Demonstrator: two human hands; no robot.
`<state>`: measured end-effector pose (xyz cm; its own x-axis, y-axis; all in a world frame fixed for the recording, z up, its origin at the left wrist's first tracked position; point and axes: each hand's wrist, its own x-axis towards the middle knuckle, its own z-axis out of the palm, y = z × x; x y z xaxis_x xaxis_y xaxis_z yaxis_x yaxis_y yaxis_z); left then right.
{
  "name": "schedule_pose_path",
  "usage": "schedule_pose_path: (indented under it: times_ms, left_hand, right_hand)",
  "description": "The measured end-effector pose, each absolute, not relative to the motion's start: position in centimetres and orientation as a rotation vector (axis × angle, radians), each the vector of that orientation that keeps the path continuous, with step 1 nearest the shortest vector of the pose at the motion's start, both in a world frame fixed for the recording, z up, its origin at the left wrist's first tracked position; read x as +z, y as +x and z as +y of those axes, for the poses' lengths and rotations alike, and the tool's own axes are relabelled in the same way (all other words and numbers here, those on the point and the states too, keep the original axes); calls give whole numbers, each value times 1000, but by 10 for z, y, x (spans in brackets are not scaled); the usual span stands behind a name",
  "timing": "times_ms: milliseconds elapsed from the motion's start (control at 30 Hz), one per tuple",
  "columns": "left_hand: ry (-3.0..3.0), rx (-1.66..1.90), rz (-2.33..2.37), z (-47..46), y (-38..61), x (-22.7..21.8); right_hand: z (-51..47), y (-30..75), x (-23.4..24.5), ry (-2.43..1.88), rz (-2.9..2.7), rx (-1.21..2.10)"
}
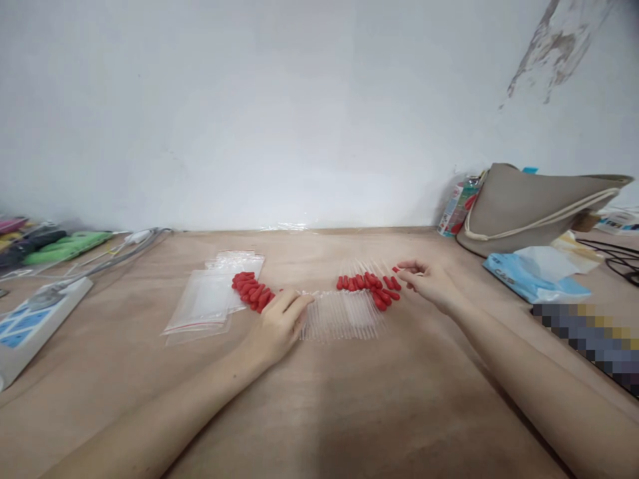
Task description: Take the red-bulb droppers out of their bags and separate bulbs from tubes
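A row of thin clear tubes (344,316) lies side by side on the table. My left hand (282,321) is closed at the row's left end, its fingertips down by the tube tops; what they pinch is hidden. Against its far side rests a heap of loose red rubber bulbs (252,291). My right hand (424,285) pinches a small red rubber bulb (396,270) between thumb and fingers. Just left of it, several droppers with red bulbs (367,281) lie in a group, their clear stems pointing away from me.
Clear zip bags (200,299) lie flat left of the bulb heap. A power strip (44,326) with a plugged-in cable is at far left. On the right stand a grey bag (529,206) and a labelled bottle (454,209), with a blue tissue pack (534,276) in front.
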<state>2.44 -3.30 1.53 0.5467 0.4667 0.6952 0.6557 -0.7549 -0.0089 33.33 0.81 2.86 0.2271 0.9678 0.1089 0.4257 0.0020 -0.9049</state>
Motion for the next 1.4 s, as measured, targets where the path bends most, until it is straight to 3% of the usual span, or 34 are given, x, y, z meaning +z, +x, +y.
schedule_pose_path:
  times_ms: [400, 600, 800, 1400]
  left_hand:
    - [-2663, -844, -870, -40, 30, 16]
    - [-2677, -834, -889, -41, 31, 13]
    - [-2699, -708, -920, -44, 33, 18]
    - [-2832, -597, -994, -45, 27, 20]
  right_hand:
    - [8, 334, 20, -1552, -1553, 936]
    - [9, 334, 19, -1533, -1694, 840]
    - [24, 352, 7, -1758, -1440, 529]
    - [35, 345, -2, -1891, -1388, 426]
